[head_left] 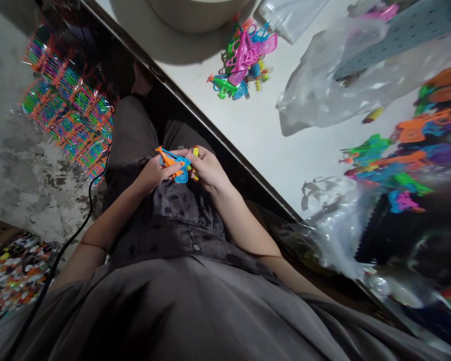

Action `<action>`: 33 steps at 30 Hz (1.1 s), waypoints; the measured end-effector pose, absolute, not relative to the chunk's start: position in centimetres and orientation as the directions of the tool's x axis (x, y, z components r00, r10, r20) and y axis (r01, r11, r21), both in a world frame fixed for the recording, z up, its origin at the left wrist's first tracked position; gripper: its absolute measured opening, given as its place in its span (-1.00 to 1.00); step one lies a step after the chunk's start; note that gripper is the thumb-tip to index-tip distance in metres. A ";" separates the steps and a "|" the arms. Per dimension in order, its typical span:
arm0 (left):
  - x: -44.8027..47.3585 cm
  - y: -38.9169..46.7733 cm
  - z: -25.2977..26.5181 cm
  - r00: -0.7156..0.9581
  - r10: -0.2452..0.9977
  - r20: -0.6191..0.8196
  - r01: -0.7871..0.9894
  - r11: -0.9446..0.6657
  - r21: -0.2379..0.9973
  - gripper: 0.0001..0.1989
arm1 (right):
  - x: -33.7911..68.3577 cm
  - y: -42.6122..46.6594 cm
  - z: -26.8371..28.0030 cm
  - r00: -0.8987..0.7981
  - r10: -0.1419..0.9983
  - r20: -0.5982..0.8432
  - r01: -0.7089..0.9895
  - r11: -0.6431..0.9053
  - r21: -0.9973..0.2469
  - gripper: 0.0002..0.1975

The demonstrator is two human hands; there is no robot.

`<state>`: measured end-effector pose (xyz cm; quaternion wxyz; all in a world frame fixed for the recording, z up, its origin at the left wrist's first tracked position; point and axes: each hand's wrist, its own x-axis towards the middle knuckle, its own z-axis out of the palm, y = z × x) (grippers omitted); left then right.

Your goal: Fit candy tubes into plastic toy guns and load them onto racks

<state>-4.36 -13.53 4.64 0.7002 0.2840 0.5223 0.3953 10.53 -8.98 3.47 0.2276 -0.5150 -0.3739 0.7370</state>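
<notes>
Over my lap, my left hand (153,171) is closed on a small plastic toy (169,159) with an orange body and blue mesh wings (181,174). Close against it, my right hand (211,170) pinches a small yellow plastic piece (195,151). The two hands nearly meet, and the fingers hide how the yellow piece and the toy touch. On the white table to the right lies a pile of similar winged toys (244,52) in pink, green and blue.
A round beige container (199,15) stands at the table's far edge. Clear plastic bags (315,85) and more coloured toys (409,130) cover the table's right side. Packed colourful bundles (71,108) lie at left, near a black cable (90,198) and a bag of small mixed pieces (17,273).
</notes>
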 end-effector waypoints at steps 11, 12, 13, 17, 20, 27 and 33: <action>-4.4 -13.6 4.2 0.056 0.796 -0.602 -0.398 0.571 0.718 -0.57 | 11.6 -8.6 2.7 -0.428 0.691 -0.582 0.096 -0.605 -0.790 -0.41; -4.5 -13.6 4.2 0.048 0.794 -0.606 -0.391 0.573 0.720 -0.58 | 11.8 -8.5 2.9 -0.437 0.709 -0.554 0.106 -0.571 -0.814 -0.42; -4.6 -13.6 4.1 0.048 0.795 -0.604 -0.386 0.573 0.723 -0.59 | 12.1 -8.4 3.1 -0.443 0.727 -0.525 0.116 -0.534 -0.837 -0.42; -4.6 -13.8 3.8 0.081 0.813 -0.576 -0.393 0.557 0.731 -0.58 | 12.6 -8.3 4.0 -0.466 0.755 -0.462 0.122 -0.462 -0.878 -0.45; -4.5 -13.8 3.9 0.089 0.817 -0.569 -0.402 0.553 0.730 -0.56 | 12.4 -8.4 4.5 -0.467 0.765 -0.444 0.130 -0.438 -0.890 -0.49; -4.5 -13.9 4.2 0.092 0.817 -0.569 -0.412 0.551 0.725 -0.57 | 12.3 -8.5 5.0 -0.405 0.821 -0.402 0.151 -0.373 -0.915 -0.54; -4.4 -13.9 4.1 0.077 0.793 -0.604 -0.374 0.585 0.720 -0.56 | 12.6 -8.7 4.6 -0.420 0.831 -0.366 0.203 -0.307 -0.930 -0.59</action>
